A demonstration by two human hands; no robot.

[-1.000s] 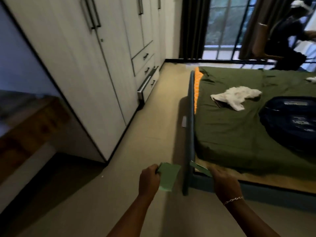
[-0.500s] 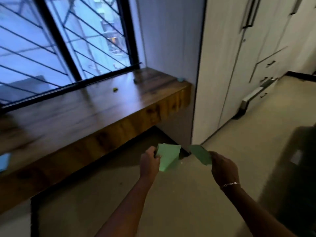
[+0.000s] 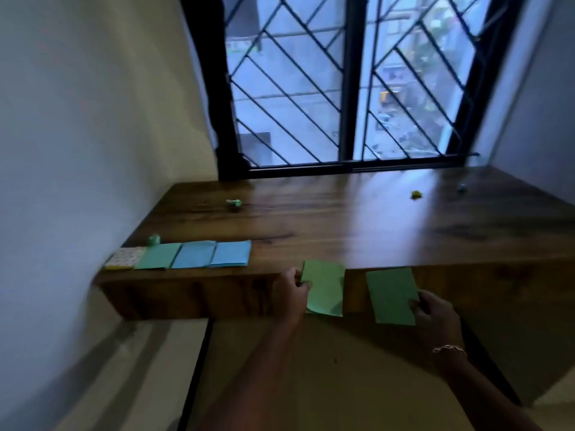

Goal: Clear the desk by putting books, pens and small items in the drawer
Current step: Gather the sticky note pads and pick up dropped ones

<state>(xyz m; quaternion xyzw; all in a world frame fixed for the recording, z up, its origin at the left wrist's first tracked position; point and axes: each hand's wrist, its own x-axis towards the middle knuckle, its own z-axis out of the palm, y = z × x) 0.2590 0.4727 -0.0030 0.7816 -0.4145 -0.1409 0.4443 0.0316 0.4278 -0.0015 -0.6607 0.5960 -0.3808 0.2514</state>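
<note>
While grips (image 3: 291, 295) (image 3: 435, 312) pinch green cards (image 3: 325, 290) (image 3: 392, 295), desk edge (image 3: 186, 290) seems just behind.

bare wooden desk (image 3: 357, 231) middle, booklets (image 3: 193, 255) lining its left front edge, small scattered bits

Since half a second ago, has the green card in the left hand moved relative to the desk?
Yes. The green card in the left hand has come forward to the front edge of the desk; earlier it was over the floor, short of it.
</note>
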